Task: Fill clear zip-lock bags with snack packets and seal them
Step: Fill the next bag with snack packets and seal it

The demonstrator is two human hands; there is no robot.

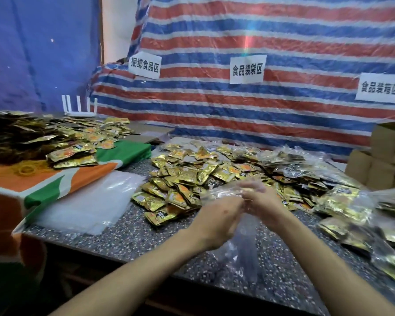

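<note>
Red, white and blue striped tarpaulin (260, 37) behind, grey speckled stone counter (128, 238) in front. Both grips meet over the middle: the left grip (217, 221) and the right grip (263, 201) each pinch the top edge of a limp clear plastic zip-lock bag (244, 242), fingers curled on the film, though blur hides exactly where. The bag's long axis runs from the grips down toward the person, mouth at the far end, and it looks empty. The heap of gold foil snack packets (183, 179) lies just beyond and to the left, so the left grip is nearer. Both forearms angle inward. Looks like mouth-opening; next, likely a reach forward-left.
</note>
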